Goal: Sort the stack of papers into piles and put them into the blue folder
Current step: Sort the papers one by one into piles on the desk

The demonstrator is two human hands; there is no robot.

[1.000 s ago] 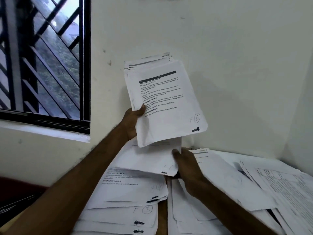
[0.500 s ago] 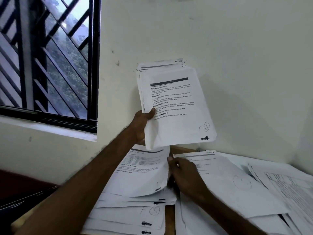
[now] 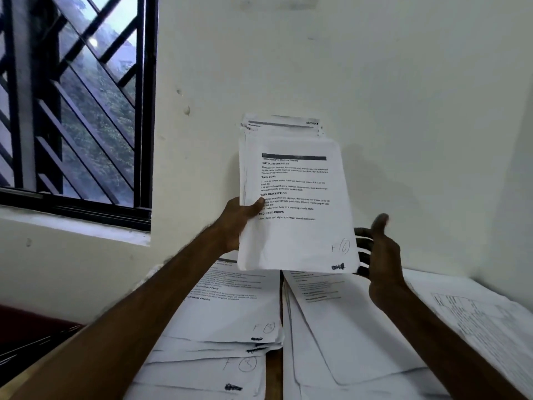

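Above the table, close before the white wall: stack of papers held upright, printed side toward the camera, top sheet headed by a dark bar and marked by hand with an F and a circled figure at its lower right corner. Gripped at the left edge by the left hand, thumb across the front, other fingers hidden behind. Just beside the stack's lower right corner: right hand, holding nothing, fingers spread and loosely bent, thumb raised; contact with the sheets impossible to tell. Below, lying on the table: left pile, fanned in overlapping layers, with circled numbers handwritten near the lower edges; middle pile just beside it, parted from it by a narrow strip of bare brown wood; right pile along the wall at far right, with a printed grid on top. At upper left, barred window, greenery beyond the glass.
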